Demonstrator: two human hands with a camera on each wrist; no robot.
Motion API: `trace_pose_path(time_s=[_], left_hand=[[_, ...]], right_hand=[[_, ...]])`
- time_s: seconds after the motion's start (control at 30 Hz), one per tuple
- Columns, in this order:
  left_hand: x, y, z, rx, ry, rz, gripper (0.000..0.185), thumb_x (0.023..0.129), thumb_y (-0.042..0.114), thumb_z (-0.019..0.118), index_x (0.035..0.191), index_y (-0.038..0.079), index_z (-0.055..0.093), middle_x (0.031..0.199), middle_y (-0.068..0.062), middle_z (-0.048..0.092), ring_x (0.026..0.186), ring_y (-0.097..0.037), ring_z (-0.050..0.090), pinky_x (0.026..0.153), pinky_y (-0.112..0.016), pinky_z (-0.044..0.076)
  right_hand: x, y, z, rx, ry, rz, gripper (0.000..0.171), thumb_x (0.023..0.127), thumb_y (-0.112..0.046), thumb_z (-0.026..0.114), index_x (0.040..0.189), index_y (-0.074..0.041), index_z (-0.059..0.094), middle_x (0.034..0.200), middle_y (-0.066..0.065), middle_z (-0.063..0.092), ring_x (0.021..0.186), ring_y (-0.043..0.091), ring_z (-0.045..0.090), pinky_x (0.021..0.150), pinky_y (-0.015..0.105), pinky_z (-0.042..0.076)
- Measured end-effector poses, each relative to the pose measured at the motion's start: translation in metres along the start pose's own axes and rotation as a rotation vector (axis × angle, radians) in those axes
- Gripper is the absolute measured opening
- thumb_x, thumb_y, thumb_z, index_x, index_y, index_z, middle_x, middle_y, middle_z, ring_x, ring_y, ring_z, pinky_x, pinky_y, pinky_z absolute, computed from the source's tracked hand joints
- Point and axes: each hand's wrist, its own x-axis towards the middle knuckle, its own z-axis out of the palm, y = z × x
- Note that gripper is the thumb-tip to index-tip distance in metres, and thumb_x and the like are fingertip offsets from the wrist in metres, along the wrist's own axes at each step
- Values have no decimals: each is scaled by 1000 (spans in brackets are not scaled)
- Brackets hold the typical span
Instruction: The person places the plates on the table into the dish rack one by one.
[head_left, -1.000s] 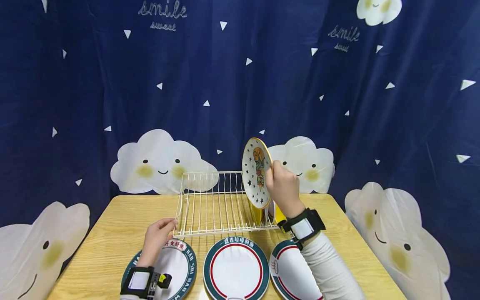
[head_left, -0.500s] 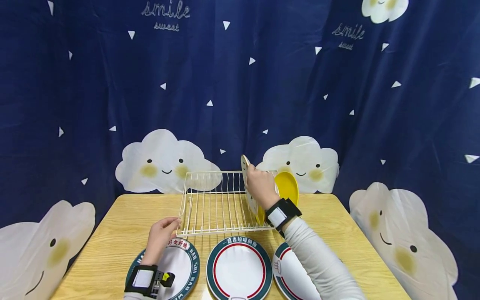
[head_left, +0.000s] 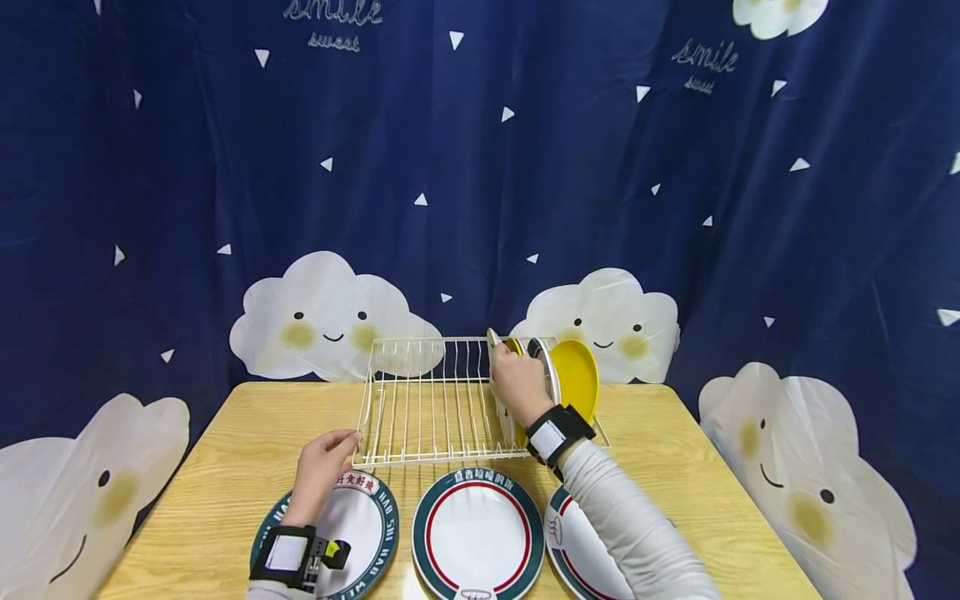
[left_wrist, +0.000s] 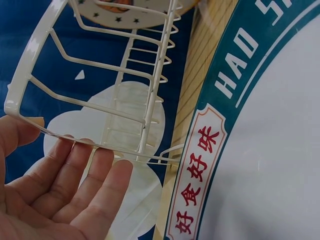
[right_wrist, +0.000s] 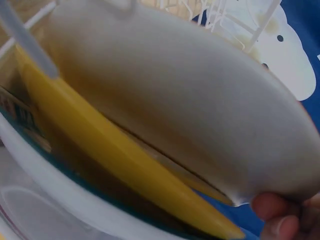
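Observation:
My left hand (head_left: 318,468) holds the left end of a white wire dish rack (head_left: 450,457); in the left wrist view its thumb and fingertips meet at the end wire (left_wrist: 57,135). At the rack's right part, my right hand (head_left: 520,385) pinches the rim of a white plate printed with stars (head_left: 492,337). This plate stands on edge among the wires, and in the right wrist view its pale back (right_wrist: 200,95) faces the camera. Right beside it are a yellow-edged plate (right_wrist: 115,145) and a white plate with a green band (right_wrist: 85,200). My right hand hides much of the star-printed plate.
A yellow plate (head_left: 577,379) stands upright at the rack's right end. Three white plates with green rims lie in front: a left plate (head_left: 358,533), a middle plate (head_left: 477,537) and a right plate (head_left: 592,550) partly under my sleeve. A blue curtain (head_left: 450,167) hangs behind the wooden table (head_left: 202,500).
My right hand has lowered the star-printed plate into the rack and turned it from face-on to edge-on, moving left and down. My left hand keeps its hold on the rack.

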Motion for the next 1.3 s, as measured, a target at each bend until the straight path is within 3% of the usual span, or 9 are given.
trace_pose_path(time_s=[0.37,0.57,0.7,0.73,0.9,0.97,1.1,1.3], left_hand=[[1,-1,1,1,6,-7,57,69,70,53,106,27,61,105,5,59,98,-14,56,74,-31,56],[0,-1,1,9,16,-20,57,70,69,53,107,27,61,106,5,59,99,-14,56,75,-32,56],[-4,4,0,1,15,-15,56,72,66,54,109,24,61,109,1,59,100,-16,56,72,-29,56],[-12,13,-4,-37,-14,17,53,77,60,54,110,20,61,110,-2,60,101,-18,56,75,-30,56],[-14,16,-4,-52,-13,24,49,79,56,56,110,19,61,110,-3,60,100,-18,57,73,-29,56],[-6,7,0,-30,20,-8,52,74,62,57,108,22,61,108,0,60,99,-17,57,70,-29,56],[-5,5,0,-37,23,-5,58,71,67,55,107,22,61,107,1,59,99,-16,56,71,-32,56],[-6,4,1,-24,21,-9,55,72,65,55,107,24,61,106,3,59,99,-15,57,71,-30,56]], right_hand=[[0,-6,0,-32,-68,42,15,78,-21,55,74,-8,51,51,5,56,41,21,52,30,35,37],[-6,-7,-4,25,-114,84,16,80,-22,53,81,-7,48,51,7,55,41,24,52,28,34,35],[-10,-7,-7,57,-137,96,19,81,-23,52,89,-6,48,52,8,56,41,24,52,27,33,34],[-11,-7,-7,59,-142,98,22,81,-24,53,92,-6,49,52,8,55,40,23,51,27,33,34],[-16,-9,-10,94,-165,96,31,80,-27,56,100,-5,48,49,6,50,35,20,44,26,29,29],[-19,-10,-11,115,-162,88,33,80,-28,58,100,-5,47,47,5,47,34,19,41,26,29,26],[-23,-13,-10,147,-152,66,33,78,-29,61,95,-5,45,46,4,46,33,19,39,26,29,22],[-29,-18,-9,170,-148,42,31,79,-31,60,89,-6,44,47,3,46,35,18,42,27,28,21]])
